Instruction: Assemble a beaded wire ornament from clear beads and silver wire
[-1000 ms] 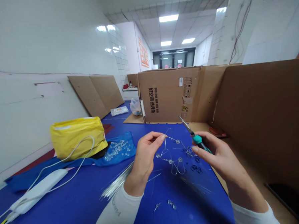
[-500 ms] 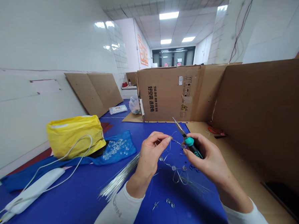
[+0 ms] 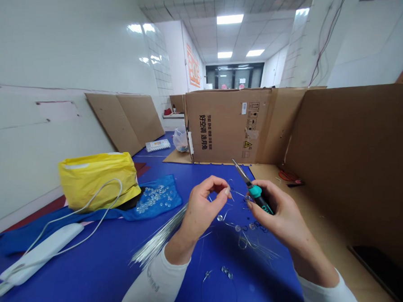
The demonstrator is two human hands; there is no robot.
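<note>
Thumb and forefinger of my left hand pinch a thin silvery wire that runs across to my right hand. Wrapped in my right hand are pliers with green-and-black handles, their jaws pointing up and to the left. The thumb of that hand also presses near a clear bead by the wire. Below both hands, bent wire loops carry clear beads; whether they hang from the held wire I cannot tell. Closer to me, more beads and a curved wire lie on the blue table.
Left of my hands lies a bundle of straight wires. Loose clear beads rest on a blue cloth beside a yellow bag. A white power strip with its cord is at far left. Cardboard walls stand behind and at right.
The looped wire with beads has swung slightly to the right. My left fingertips have shifted a little, and the right hand keeps the pliers in nearly the same place.
</note>
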